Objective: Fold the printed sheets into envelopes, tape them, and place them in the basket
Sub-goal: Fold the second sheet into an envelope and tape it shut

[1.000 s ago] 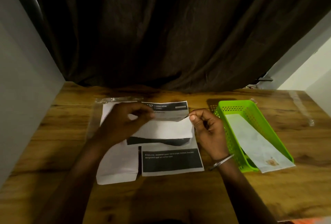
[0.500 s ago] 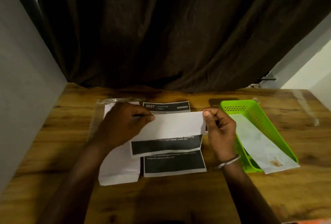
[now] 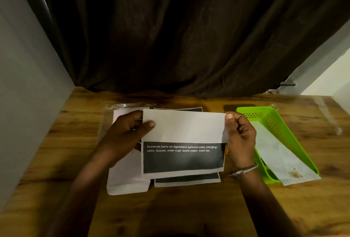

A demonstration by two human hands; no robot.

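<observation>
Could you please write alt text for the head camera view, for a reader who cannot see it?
Two hands, left and right, hold a printed sheet by its side edges above more sheets on a wooden table. A green basket to the right holds a white envelope.

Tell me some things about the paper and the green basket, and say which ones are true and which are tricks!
1. Both hands hold the folded printed sheet. True.
2. The green plastic basket is empty. False: a white envelope lies in it, poking over the near rim.
3. The right hand wears a metal bangle. True.
4. The basket sits beside the left hand. False: it is on the right-hand side.
</observation>
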